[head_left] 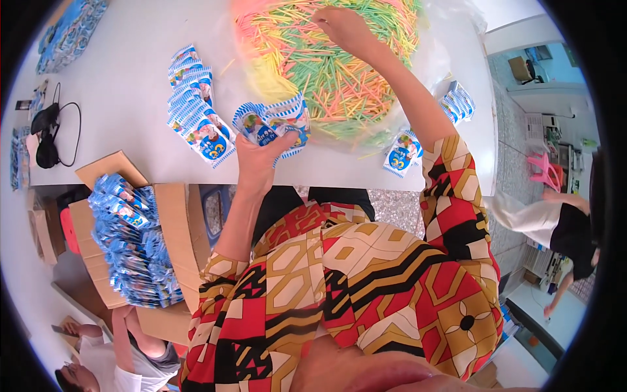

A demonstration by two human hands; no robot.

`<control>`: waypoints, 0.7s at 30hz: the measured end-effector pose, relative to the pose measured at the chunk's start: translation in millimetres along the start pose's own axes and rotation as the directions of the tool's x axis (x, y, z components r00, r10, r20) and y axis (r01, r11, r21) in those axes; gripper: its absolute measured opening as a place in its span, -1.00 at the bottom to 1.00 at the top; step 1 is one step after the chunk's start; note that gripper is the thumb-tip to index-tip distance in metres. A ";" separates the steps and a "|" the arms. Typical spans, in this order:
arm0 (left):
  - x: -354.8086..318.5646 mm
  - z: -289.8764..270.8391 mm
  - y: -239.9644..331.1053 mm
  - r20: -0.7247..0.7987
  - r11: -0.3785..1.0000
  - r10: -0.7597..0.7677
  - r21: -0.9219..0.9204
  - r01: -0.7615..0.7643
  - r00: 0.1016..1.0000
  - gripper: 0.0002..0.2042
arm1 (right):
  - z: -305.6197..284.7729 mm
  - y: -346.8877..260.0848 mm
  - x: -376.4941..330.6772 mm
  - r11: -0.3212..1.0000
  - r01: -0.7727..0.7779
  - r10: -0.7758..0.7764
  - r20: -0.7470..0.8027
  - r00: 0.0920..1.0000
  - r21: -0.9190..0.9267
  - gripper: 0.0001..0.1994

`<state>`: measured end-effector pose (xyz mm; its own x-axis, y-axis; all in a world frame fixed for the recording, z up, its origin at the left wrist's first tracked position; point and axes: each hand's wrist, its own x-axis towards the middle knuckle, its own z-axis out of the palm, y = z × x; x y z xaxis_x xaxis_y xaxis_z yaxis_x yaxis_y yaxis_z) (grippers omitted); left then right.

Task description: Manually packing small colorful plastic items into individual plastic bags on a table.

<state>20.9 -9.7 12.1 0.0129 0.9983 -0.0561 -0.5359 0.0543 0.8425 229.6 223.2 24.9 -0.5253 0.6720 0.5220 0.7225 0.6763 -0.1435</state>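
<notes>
My left hand [258, 157] grips a fanned bunch of small blue-and-white printed packets [274, 123] just above the white table's near edge. My right hand [339, 25] reaches far forward into a big clear bag heaped with thin green, yellow and pink sticks [326, 65]; its fingers are curled down among the sticks, and I cannot tell if it grips any. A row of the same packets [196, 104] lies overlapped on the table left of my left hand. More packets lie by my right forearm [401, 153] and further right [457, 103].
The white table [117, 124] carries black cabled earphones [46, 134] at the left. An open cardboard box [170, 228] full of blue packets [134, 242] stands on the floor at my left. One person sits low at the bottom left [111, 359], another bends at the right [562, 228].
</notes>
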 end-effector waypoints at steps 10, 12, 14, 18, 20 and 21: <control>-1.0 -4.4 5.3 -0.048 1.000 -0.013 0.008 0.014 0.999 -0.62 | 18.0 25.9 -2.7 0.987 0.160 -0.156 0.140 0.978 -0.021 -0.92; 0.4 -3.3 5.3 -0.047 1.000 -0.017 0.004 0.017 0.999 -0.61 | 21.5 26.6 -5.2 0.944 0.327 -0.327 0.009 0.945 -0.044 -0.91; 0.8 -2.0 6.6 -0.043 1.000 -0.016 0.016 0.016 0.999 -0.61 | 21.0 21.5 3.8 0.991 0.119 -0.093 0.310 0.946 -0.066 -0.91; -0.6 -2.2 7.2 -0.038 1.000 -0.006 0.021 0.007 0.999 -0.61 | 12.7 -5.5 11.9 0.993 0.002 0.051 0.452 0.891 -0.115 -0.91; -0.9 -0.7 8.4 -0.053 1.000 0.010 0.018 -0.009 0.999 -0.61 | 10.2 -7.8 10.7 0.996 0.083 -0.072 0.394 0.916 -0.011 -0.90; -0.7 0.5 8.5 -0.048 1.000 0.008 0.021 -0.007 0.999 -0.61 | 13.1 -3.8 6.3 0.997 0.078 -0.067 0.391 0.918 -0.013 -0.90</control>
<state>16.7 -9.9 19.5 -0.0319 0.9967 -0.0749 -0.5180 0.0476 0.8541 217.6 228.8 17.7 -0.7061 0.6897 0.1603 0.6852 0.7227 -0.0912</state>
